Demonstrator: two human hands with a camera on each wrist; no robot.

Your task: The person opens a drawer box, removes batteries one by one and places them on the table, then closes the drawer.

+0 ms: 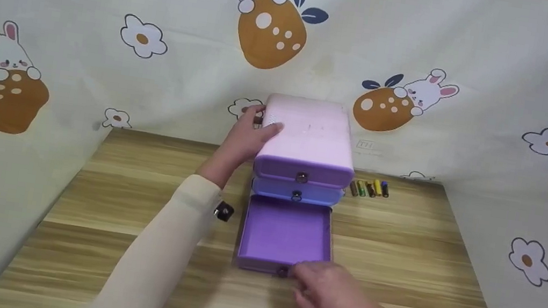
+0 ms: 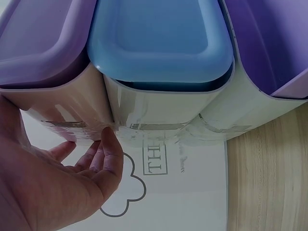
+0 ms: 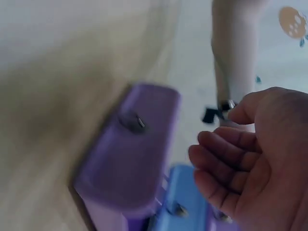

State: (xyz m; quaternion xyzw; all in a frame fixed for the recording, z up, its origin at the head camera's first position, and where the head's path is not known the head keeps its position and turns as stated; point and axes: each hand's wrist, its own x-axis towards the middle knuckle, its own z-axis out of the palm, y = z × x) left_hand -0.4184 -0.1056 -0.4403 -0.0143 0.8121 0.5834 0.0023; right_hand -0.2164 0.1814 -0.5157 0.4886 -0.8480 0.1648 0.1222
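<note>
A small stacked drawer unit [image 1: 307,132] with a pink top stands at the back of the table. Its top purple drawer [image 1: 277,168] and middle blue drawer [image 1: 274,189] are pushed in, while the bottom purple drawer [image 1: 287,232] is pulled out with its bare floor showing. My left hand [image 1: 249,137] rests on the unit's upper left edge, thumb on top and fingers along the side. Beside the bottom drawer's knob [image 1: 282,271] is my right hand [image 1: 334,296]. Its fingers look loosely curled in the right wrist view, apart from the blurred drawer front [image 3: 134,154].
Several small coloured cylinders [image 1: 370,188], resembling batteries, lie in a row right of the unit. The wood-patterned table [image 1: 137,199] is enclosed by pale cloth [image 1: 164,88] printed with rabbits and flowers, close behind the unit.
</note>
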